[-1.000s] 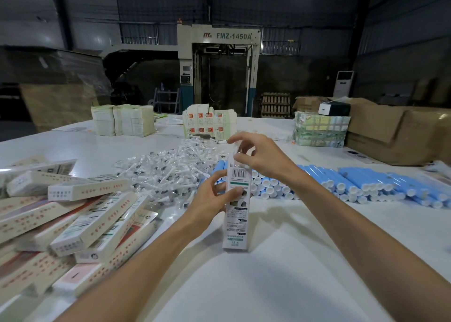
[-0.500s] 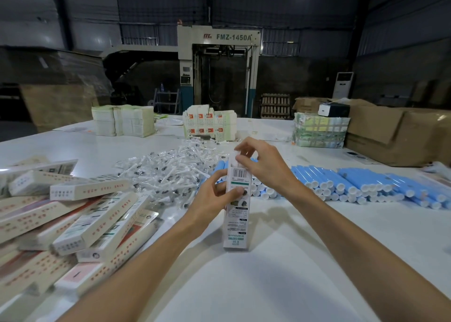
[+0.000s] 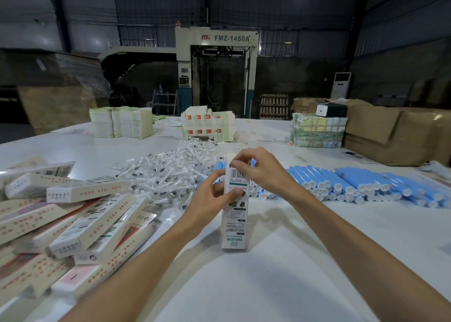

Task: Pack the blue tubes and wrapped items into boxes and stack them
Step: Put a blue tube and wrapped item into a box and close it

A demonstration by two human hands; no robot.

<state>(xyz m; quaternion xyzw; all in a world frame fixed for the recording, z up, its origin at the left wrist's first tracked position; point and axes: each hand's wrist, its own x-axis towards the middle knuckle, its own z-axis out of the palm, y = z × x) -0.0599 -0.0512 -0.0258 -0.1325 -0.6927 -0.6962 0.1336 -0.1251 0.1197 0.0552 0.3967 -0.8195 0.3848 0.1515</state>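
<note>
Standing upright on a white table (image 3: 280, 285), a slim cardboard box (image 3: 233, 226) is pointing its long axis straight up. Its base is resting on the surface and its top end is sitting between both hands.

The left hand (image 3: 207, 199) is gripping the box's upper half from the left, with the thumb curling across the printed front. The right hand (image 3: 262, 169) is pinching the top end from above, its fingertips curling down onto the flap beside a barcode. Whether the flap is fully closed cannot be told, and whatever the box is holding is hidden.

Just behind the right hand, blue tubes (image 3: 353, 182) are lying in a long bank that is stretching off to that hand's right. They are smooth cylinders with round white caps facing the viewer, and their long axes are running away from the camera.

Behind the left hand, a loose heap of wrapped items (image 3: 166, 173) is glinting: small white pieces in clear, crinkled plastic.

To the left of the left hand, a pile of boxes (image 3: 97, 224) is lying flat and jumbled. These are long, cream rectangles with red and black print, pointing several ways.

Far beyond both hands, pale card stacks (image 3: 122, 124) are standing on the table. Brown cartons (image 3: 390, 136) are sitting far to the right.
</note>
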